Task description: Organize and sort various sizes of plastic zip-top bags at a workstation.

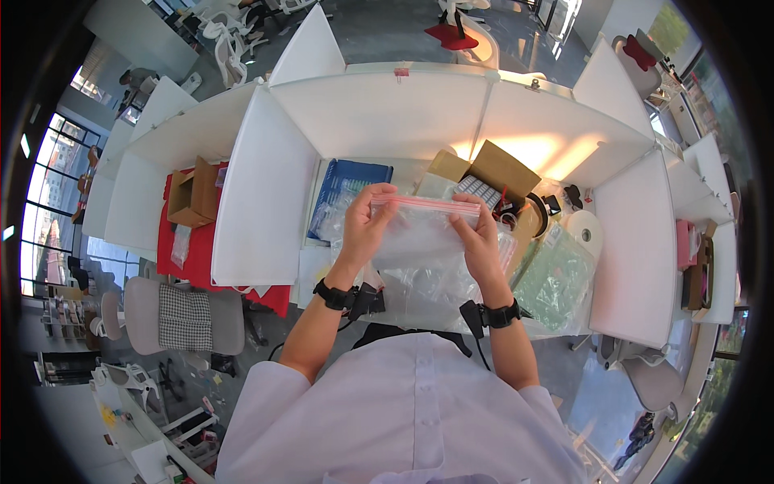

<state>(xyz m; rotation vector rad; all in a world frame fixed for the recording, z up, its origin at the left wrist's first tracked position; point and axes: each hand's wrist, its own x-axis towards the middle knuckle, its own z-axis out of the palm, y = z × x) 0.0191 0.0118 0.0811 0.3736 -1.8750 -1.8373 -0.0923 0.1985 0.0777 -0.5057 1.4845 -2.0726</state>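
I hold a clear plastic zip bag (423, 234) with a pink seal strip up in front of me, above the desk. My left hand (364, 224) pinches the seal strip at its left end, thumb and fingers closed on it. My right hand (480, 239) grips the strip at its right end. What the bag holds cannot be made out. Both wrists wear black bands. Under the bag lies a heap of more clear bags (419, 294).
White partition walls (262, 194) box in the desk. An open cardboard box (492, 173), a blue tray (348, 179), a white tape roll (586, 232) and a pile of green-tinted bags (556, 278) lie around. A grey chair (173, 316) stands at the left.
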